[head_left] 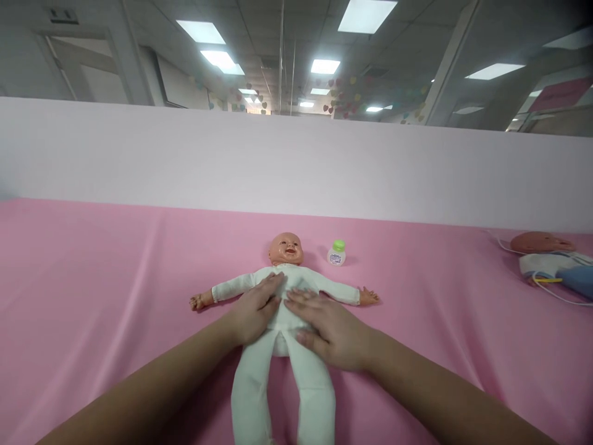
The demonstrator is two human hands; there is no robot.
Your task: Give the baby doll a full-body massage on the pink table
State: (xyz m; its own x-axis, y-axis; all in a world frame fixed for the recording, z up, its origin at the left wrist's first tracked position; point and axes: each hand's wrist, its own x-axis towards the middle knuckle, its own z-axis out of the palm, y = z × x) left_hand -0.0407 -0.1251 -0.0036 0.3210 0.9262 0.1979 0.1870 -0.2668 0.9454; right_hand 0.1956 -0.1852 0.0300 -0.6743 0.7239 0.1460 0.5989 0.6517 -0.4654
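A baby doll [288, 318] with a white cloth body lies on its back, head away from me and arms spread wide. My left hand [257, 311] rests on the left side of its torso, fingers stretched toward the chest. On the right side of the belly and chest lies my right hand [331, 327], palm down with fingers extended and thumb apart. Neither hand grips anything. Just right of the doll's head stands a small clear bottle [336, 254] with a green cap.
Pink cloth [139, 266] covers the surface, with some creases. At the far right edge lies a second doll [542, 242] beside white and blue cloth and a thin white cord. A low white wall [296, 167] runs along the back, with glass above it.
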